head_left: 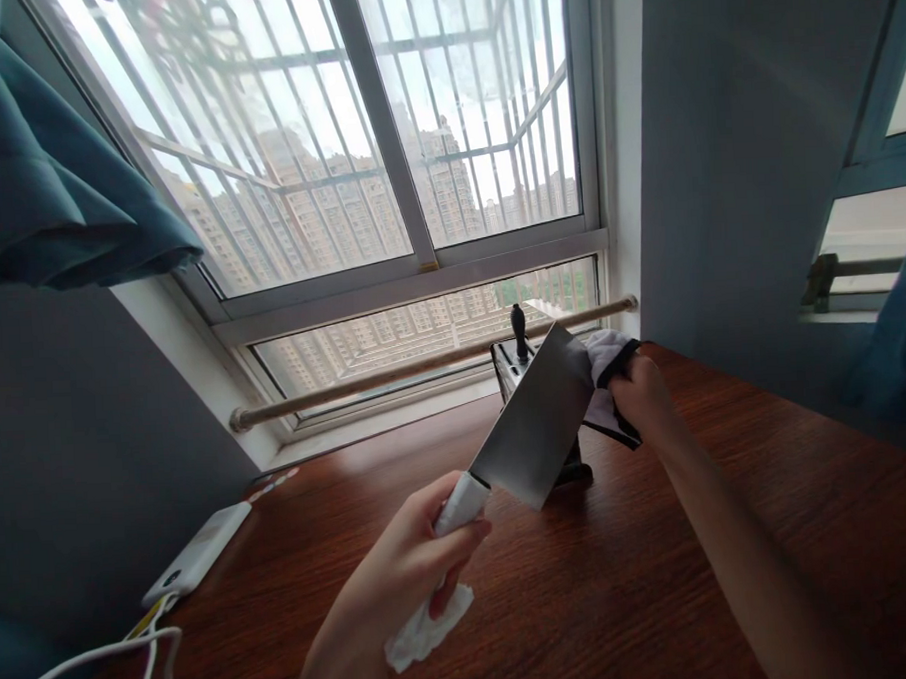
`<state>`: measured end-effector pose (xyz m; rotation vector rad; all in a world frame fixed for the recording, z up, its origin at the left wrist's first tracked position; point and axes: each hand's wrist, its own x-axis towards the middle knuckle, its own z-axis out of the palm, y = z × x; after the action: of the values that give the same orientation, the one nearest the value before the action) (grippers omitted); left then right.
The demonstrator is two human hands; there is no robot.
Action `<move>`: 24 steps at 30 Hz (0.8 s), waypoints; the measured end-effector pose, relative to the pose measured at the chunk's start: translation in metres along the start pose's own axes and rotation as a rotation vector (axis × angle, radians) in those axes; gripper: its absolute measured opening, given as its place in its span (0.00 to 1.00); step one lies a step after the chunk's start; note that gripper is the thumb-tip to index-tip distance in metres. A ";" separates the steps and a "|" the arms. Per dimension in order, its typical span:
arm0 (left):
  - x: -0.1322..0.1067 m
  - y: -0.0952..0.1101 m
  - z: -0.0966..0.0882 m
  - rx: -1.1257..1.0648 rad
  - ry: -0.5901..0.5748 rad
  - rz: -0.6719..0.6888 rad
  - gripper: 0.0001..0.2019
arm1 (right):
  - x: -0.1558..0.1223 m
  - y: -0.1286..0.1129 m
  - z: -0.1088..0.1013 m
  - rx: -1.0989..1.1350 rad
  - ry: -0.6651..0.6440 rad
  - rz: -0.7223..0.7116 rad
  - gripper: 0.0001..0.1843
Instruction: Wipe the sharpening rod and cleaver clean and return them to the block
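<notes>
My left hand [409, 557] is closed around the pale handle of a cleaver [538, 416], whose broad steel blade points up and to the right. Below those fingers shows a crumpled white tissue [430, 629]; whether the hand grips it or it lies on the table I cannot tell. A light cloth with dark edging [610, 358] is bunched in my right hand [643, 396], close to the blade's far end. Behind the blade stands a knife block [503, 367], partly hidden, with a black-handled tool [520, 332] upright in it.
The glossy brown wooden table [304, 556] reaches to the window sill. At its left edge lies a white power bank-like device [199, 553] with white cables [83, 656]. A horizontal rail [424, 369] crosses low before the window. A blue curtain [48, 177] hangs at upper left.
</notes>
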<state>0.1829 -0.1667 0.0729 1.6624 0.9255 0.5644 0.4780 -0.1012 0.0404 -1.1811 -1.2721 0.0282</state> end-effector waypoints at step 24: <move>0.009 -0.004 0.007 -0.042 0.041 0.008 0.08 | -0.078 -0.090 0.050 -0.168 -0.429 -0.637 0.25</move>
<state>0.1922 -0.1633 0.0666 1.6230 0.9316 0.6216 0.3615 -0.1560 0.0382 -0.8840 -2.0194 -0.3135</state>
